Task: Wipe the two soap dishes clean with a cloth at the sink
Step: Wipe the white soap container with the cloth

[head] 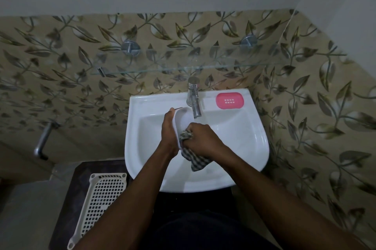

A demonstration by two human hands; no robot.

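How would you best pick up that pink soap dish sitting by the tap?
Probably from above, pinching the two long edges of the pink soap dish. It lies flat on the sink ledge, right of the tap, so only its raised rim offers a hold.

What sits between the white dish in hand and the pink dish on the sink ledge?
The tap, seen in the head view, stands between the white dish and the pink dish.

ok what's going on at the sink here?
A person is cleaning soap dishes over the white sink. The left hand holds a white soap dish tilted under the tap, and the right hand presses a checked cloth into its lower end. The pink soap dish sits on the sink's back ledge, right of the tap.
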